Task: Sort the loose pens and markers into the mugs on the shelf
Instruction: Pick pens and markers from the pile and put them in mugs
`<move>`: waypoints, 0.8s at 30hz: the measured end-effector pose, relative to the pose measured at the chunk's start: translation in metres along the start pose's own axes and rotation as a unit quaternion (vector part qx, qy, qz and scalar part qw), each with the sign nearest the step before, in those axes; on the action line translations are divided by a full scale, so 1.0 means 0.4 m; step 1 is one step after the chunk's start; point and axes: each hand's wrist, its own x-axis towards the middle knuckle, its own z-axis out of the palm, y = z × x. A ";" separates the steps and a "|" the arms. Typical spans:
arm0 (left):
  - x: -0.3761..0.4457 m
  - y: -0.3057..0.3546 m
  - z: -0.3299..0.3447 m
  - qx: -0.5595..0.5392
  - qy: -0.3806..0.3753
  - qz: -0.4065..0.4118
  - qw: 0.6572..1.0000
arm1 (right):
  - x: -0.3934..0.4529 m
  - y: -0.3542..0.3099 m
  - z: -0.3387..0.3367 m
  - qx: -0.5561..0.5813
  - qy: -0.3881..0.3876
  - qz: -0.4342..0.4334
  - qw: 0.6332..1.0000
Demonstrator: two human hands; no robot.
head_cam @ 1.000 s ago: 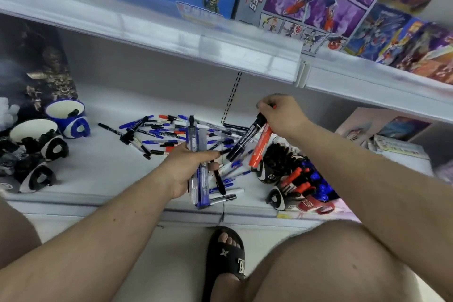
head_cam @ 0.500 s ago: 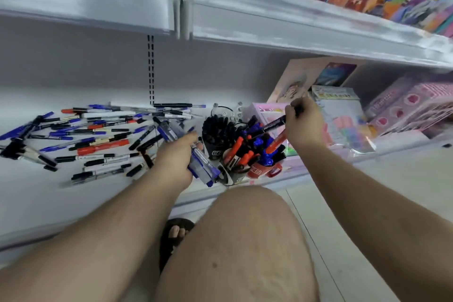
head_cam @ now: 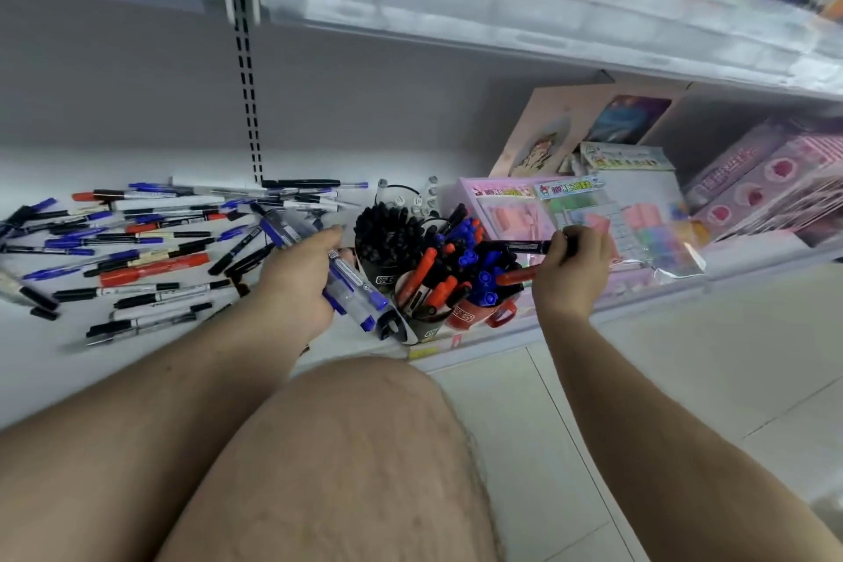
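From your head camera, little writing can be read: the mugs [head_cam: 438, 283] carry small white label patches, and the pink boxes [head_cam: 515, 205] to their right have bright printed headers, but all of it is too blurred to make out. The colourful packaging on the upper shelf [head_cam: 502, 14] is cut off at the top right corner.

Your left hand [head_cam: 296, 283] curls its grip round a bundle of clear-barrelled pens with blue caps [head_cam: 351, 287], which slants down toward the mugs; how many pens it holds is hard to count. Your right hand [head_cam: 570, 274] pinches a black marker [head_cam: 524, 247] and a red marker [head_cam: 515, 276], both lying nearly level with their tips over the mugs; your fingers hide their rear ends.

The mugs stand near the front edge of the lower shelf [head_cam: 68, 361], one packed with black caps, the others with red and blue. The loose pens and markers [head_cam: 137, 251] lie scattered to the left of the mugs, in black, blue and red. Your bare knee [head_cam: 356, 447] blocks part of the shelf front.
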 end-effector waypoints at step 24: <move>0.016 -0.061 0.094 0.141 -0.066 0.094 0.983 | -0.005 0.052 0.156 -0.056 -0.077 -0.115 0.989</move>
